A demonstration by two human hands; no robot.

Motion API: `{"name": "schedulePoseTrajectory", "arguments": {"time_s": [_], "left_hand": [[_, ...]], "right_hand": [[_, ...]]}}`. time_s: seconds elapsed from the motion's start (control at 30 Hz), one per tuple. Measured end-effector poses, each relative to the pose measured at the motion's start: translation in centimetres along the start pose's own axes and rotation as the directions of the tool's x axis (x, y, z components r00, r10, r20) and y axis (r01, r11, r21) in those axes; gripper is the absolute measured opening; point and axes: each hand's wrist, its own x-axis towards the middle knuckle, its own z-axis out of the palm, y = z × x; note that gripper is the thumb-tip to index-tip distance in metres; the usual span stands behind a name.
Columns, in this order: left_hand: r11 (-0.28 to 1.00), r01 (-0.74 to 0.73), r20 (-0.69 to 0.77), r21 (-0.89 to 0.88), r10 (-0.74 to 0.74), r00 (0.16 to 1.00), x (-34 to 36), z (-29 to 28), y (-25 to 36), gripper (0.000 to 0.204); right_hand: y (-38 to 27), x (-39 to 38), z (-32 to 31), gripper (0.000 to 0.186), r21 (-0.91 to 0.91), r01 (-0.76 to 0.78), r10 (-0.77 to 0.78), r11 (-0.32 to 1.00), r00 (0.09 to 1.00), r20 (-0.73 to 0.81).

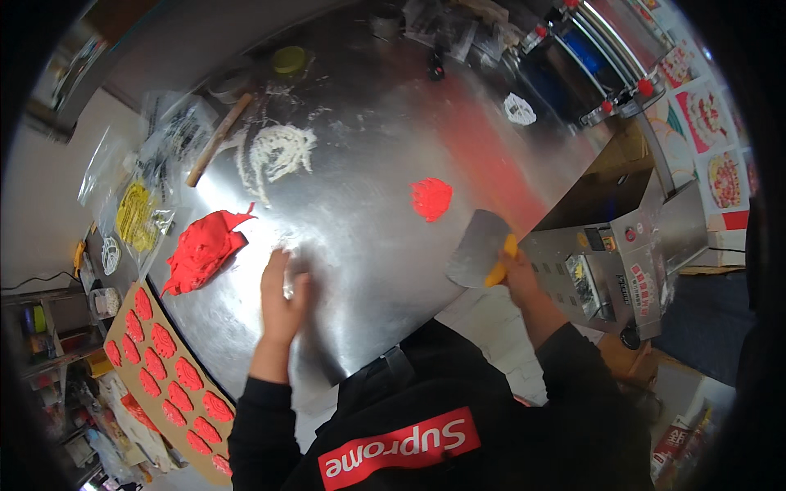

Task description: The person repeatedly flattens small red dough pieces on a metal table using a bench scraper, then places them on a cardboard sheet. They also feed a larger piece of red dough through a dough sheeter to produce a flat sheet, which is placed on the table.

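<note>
Scraper (479, 250) gripped by right hand (517, 274); left hand (282, 299) flat, empty; cardboard tray (123, 327) holds red pieces (164, 364).

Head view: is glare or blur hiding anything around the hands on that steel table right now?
Head view: a bright glare band on the steel table washes out the metal beside the left hand, whose fingers look slightly smeared; the right hand and its scraper read clearly; fisheye bends the table edge, and the corners are black.
</note>
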Motion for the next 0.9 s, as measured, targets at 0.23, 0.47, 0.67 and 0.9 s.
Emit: {"name": "schedulePoseTrajectory", "arguments": {"time_s": [0.23, 0.47, 0.67, 0.9], "left_hand": [[0.937, -0.310, 0.459, 0.159, 0.208, 0.864, 8.0, 16.4, 11.4, 0.061], [0.885, -0.340, 0.582, 0.317, 0.101, 0.807, 9.6, 21.1, 12.0, 0.069], [0.890, -0.323, 0.550, 0.322, 0.102, 0.829, 9.3, 21.4, 12.0, 0.069], [0.916, -0.275, 0.570, 0.292, 0.064, 0.819, 9.5, 21.1, 12.5, 0.070]], "right_hand": [[-0.8, 0.9, 5.7, 0.031, 0.211, 0.044, -0.063, 0.977, 0.994, 0.087], [-2.4, 4.0, 3.9, 0.032, -0.024, 0.075, -0.071, 0.997, 0.989, 0.130], [-2.6, 5.6, 3.1, 0.035, -0.044, 0.085, -0.075, 0.995, 0.976, 0.203], [-2.5, 5.3, 6.1, 0.033, 0.067, 0.061, -0.077, 0.996, 0.963, 0.258]]}}
